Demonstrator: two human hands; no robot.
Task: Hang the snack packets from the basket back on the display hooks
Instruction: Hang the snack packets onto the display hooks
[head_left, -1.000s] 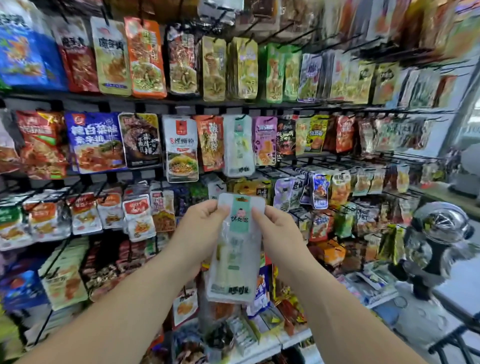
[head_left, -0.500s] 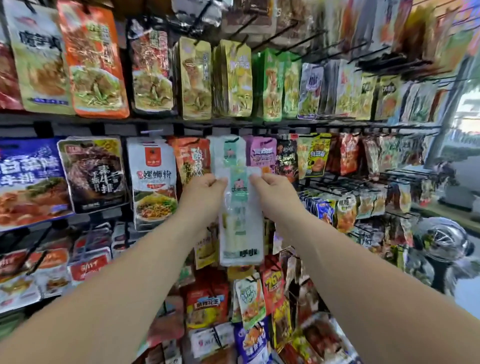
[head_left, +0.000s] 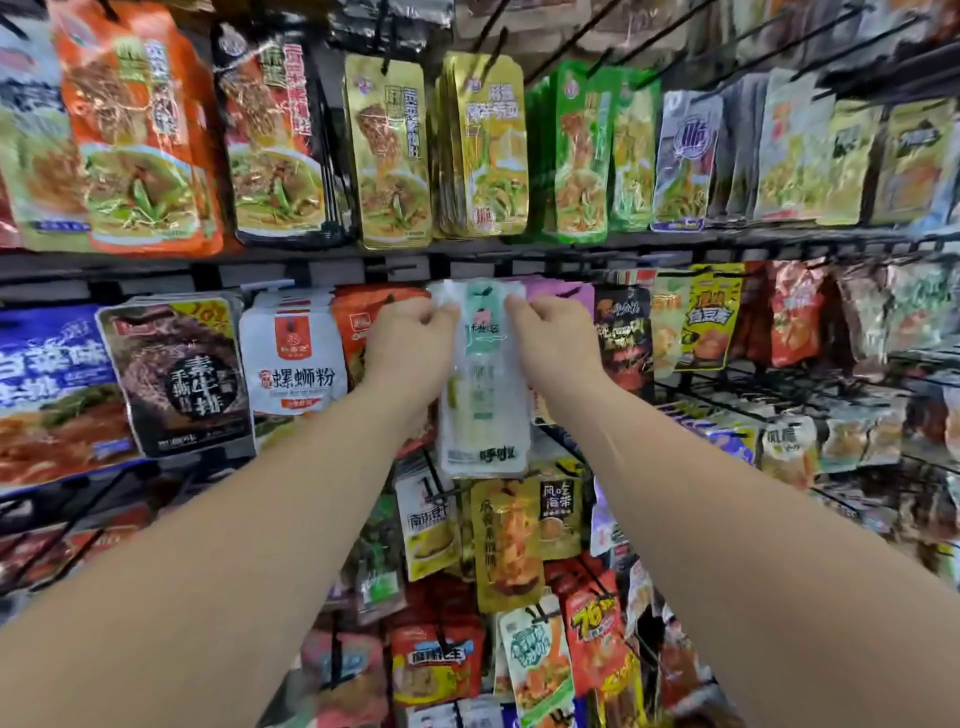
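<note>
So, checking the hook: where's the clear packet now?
In the head view's centre, the clear packet is pinched at its top corners by the left hand and right hand, between an orange packet and a purple packet.

I raised the packet from the lower rows to the row just under the rail. Left hand and right hand moved up and forward with it.
</note>
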